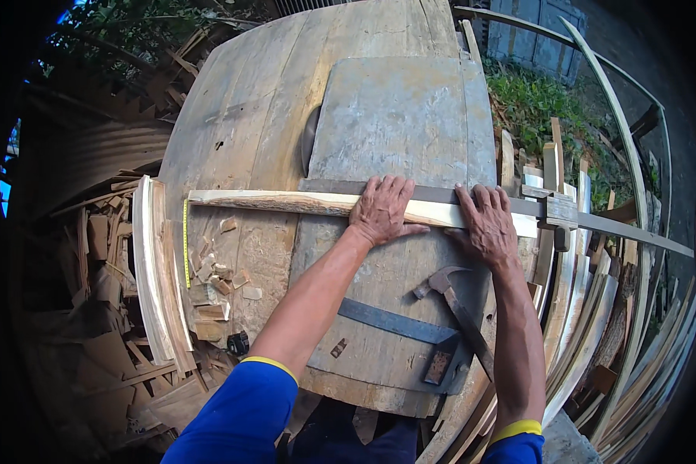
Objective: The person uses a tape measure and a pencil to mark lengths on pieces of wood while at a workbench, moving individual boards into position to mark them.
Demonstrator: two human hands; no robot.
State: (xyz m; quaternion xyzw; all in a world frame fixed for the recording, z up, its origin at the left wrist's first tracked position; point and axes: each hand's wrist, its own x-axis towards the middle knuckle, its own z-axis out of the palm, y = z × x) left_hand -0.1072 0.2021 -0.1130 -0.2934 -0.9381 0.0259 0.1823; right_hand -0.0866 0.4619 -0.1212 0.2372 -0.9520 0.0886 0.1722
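A long, pale wood strip [286, 203] with a bark-covered near edge lies across the worktable. Along its far side runs a dark straight bar [611, 224], which reaches out past the table's right edge through a wooden block [561, 210]. My left hand [383, 209] grips the strip near its middle, fingers over the top toward the bar and thumb on the near side. Closer to the strip's right end, my right hand [487, 224] holds it too, fingers somewhat apart over strip and bar. The fingertips' exact contact with the bar is unclear.
On the near tabletop [379, 271] lie a claw hammer [460, 309] and a try square [394, 321]. Wood chips [216, 278], a yellow tape [185, 243] and its dark case [238, 342] are at left. Curved planks [156, 271] and cut strips [576, 309] flank the table.
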